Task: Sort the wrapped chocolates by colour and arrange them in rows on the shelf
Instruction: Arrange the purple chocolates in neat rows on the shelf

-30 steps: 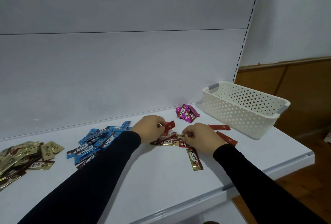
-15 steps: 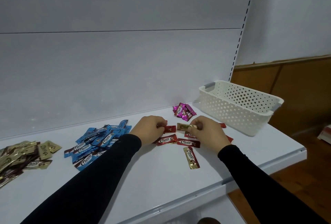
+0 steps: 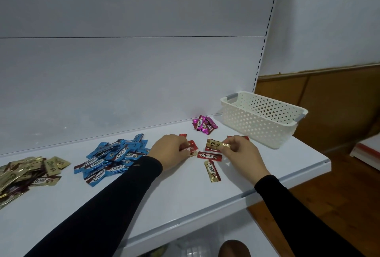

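A: Right hand (image 3: 239, 152) now pinches a gold chocolate (image 3: 216, 144), lifted off the shelf (image 3: 185, 199). Left hand (image 3: 171, 151) grips red ones (image 3: 190, 148).
B: Gold pile (image 3: 26, 171) sits far left; that's its likely destination.

Both arms wear long, close-fitting black fabric sleeves: the left sleeve (image 3: 107, 201) ends in a plain cuff at the wrist, as does the right sleeve (image 3: 292, 211). Both hands are bare, without gloves.
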{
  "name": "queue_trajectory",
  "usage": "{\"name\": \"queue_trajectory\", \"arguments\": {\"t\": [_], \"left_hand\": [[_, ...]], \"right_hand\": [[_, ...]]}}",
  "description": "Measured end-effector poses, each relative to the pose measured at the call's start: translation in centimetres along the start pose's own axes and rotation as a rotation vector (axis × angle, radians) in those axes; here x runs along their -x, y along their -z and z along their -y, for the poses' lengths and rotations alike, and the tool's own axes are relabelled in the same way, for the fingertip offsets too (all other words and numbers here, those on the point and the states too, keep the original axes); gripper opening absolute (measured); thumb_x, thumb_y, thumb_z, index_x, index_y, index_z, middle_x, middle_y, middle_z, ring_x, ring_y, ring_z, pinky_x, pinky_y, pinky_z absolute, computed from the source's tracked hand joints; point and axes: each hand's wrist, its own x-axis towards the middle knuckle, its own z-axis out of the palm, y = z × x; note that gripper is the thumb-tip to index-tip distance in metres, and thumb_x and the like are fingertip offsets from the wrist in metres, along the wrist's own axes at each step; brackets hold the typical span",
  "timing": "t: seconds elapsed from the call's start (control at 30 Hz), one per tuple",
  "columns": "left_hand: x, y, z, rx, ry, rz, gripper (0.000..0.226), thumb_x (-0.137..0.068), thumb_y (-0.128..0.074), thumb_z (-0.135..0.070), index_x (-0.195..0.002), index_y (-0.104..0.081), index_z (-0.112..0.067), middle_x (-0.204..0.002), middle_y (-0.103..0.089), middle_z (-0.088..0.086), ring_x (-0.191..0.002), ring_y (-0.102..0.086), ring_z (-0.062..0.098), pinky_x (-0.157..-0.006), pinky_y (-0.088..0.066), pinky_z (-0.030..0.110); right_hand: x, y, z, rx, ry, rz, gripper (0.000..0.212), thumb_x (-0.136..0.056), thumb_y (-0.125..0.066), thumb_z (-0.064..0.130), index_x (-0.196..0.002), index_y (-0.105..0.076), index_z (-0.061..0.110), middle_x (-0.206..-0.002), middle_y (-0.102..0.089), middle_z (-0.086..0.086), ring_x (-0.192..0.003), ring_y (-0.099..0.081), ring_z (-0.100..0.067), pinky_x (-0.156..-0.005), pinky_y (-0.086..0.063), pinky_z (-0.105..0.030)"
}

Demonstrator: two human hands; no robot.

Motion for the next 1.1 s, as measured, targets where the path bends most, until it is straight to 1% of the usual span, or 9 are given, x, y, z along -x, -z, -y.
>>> {"name": "queue_trajectory", "arguments": {"t": [0.17, 0.23, 0.3, 0.37, 0.47, 0.73, 0.83, 0.97, 1.1], "left_hand": [[0.0, 0.0, 0.2, -0.01, 0.092, -0.156, 0.028, -0.103, -0.048, -0.026, -0.121, -0.067, -0.015, -0.113, -0.067, 0.006, -0.108, -0.057, 0.025, -0.09, -0.048, 0.038], [0.5, -0.3, 0.1, 0.009, 0.075, -0.136, 0.028, -0.104, -0.046, -0.023, -0.115, -0.07, -0.016, -0.104, -0.067, 0.006, -0.099, -0.058, 0.023, -0.085, -0.048, 0.037], [1.3, -0.8, -0.1, -0.005, 0.028, -0.077, 0.026, -0.102, -0.048, -0.022, -0.098, -0.072, -0.015, -0.091, -0.063, 0.004, -0.087, -0.056, 0.022, -0.074, -0.044, 0.033], [2.0, -1.1, -0.4, -0.056, -0.009, -0.015, 0.026, -0.1, -0.047, -0.022, -0.08, -0.061, -0.017, -0.081, -0.059, 0.003, -0.08, -0.053, 0.021, -0.065, -0.036, 0.031], [2.7, -1.4, -0.6, -0.139, -0.035, -0.016, 0.027, -0.102, -0.042, -0.026, -0.076, -0.049, -0.02, -0.081, -0.056, 0.003, -0.08, -0.049, 0.02, -0.065, -0.031, 0.03], [4.4, 0.9, -1.1, -0.097, -0.09, 0.116, 0.013, -0.1, -0.051, -0.023, -0.102, -0.064, -0.021, -0.104, -0.067, 0.003, -0.094, -0.058, 0.021, -0.073, -0.036, 0.026], [5.0, 1.5, -0.5, 0.04, -0.027, 0.089, 0.033, -0.095, -0.061, -0.017, -0.128, -0.063, -0.021, -0.117, -0.065, -0.001, -0.098, -0.055, 0.013, -0.081, -0.038, 0.02], [6.0, 1.5, 0.7, 0.137, 0.041, 0.02, 0.024, -0.093, -0.06, -0.01, -0.107, -0.073, -0.025, -0.102, -0.061, -0.005, -0.09, -0.054, 0.009, -0.064, -0.034, 0.01], [7.2, 1.7, 1.6, 0.158, 0.024, 0.05, 0.023, -0.094, -0.063, -0.014, -0.109, -0.076, -0.025, -0.109, -0.066, -0.007, -0.096, -0.057, 0.008, -0.08, -0.041, 0.014]], "right_hand": [[1.4, 0.4, -0.5, -0.028, -0.003, 0.032, 0.006, -0.089, -0.069, 0.029, -0.091, -0.064, 0.027, -0.09, -0.071, -0.001, -0.082, -0.065, -0.014, -0.067, -0.044, -0.022], [1.8, 0.6, -0.7, -0.016, -0.003, 0.041, 0.006, -0.088, -0.069, 0.03, -0.091, -0.065, 0.026, -0.089, -0.071, -0.001, -0.08, -0.066, -0.015, -0.067, -0.045, -0.024], [2.1, 0.7, -0.7, -0.008, -0.007, 0.051, 0.006, -0.088, -0.069, 0.03, -0.091, -0.066, 0.026, -0.086, -0.071, 0.0, -0.079, -0.066, -0.016, -0.066, -0.044, -0.024], [2.4, 0.7, -0.7, -0.001, -0.005, 0.057, 0.005, -0.089, -0.068, 0.03, -0.091, -0.066, 0.026, -0.085, -0.071, 0.002, -0.079, -0.066, -0.015, -0.065, -0.043, -0.022], [2.7, 0.6, -0.7, 0.004, -0.001, 0.067, 0.005, -0.087, -0.07, 0.031, -0.089, -0.066, 0.028, -0.086, -0.071, 0.003, -0.081, -0.066, -0.015, -0.069, -0.046, -0.025], [3.4, 0.2, 0.0, 0.031, -0.002, 0.101, 0.008, -0.086, -0.07, 0.032, -0.088, -0.068, 0.025, -0.082, -0.071, 0.004, -0.078, -0.066, -0.012, -0.07, -0.048, -0.024], [3.8, -0.6, 0.6, 0.077, 0.034, 0.161, 0.001, -0.087, -0.07, 0.029, -0.087, -0.071, 0.028, -0.084, -0.073, 0.009, -0.081, -0.067, -0.006, -0.077, -0.052, -0.024], [4.5, -1.5, 1.3, 0.145, 0.162, 0.203, 0.01, -0.085, -0.072, 0.017, -0.084, -0.074, 0.027, -0.081, -0.07, 0.012, -0.077, -0.062, 0.003, -0.072, -0.049, -0.015], [5.4, -1.8, 1.4, 0.231, 0.314, 0.303, 0.012, -0.086, -0.073, 0.017, -0.088, -0.076, 0.028, -0.083, -0.066, 0.017, -0.084, -0.058, 0.005, -0.071, -0.042, -0.01]]}}
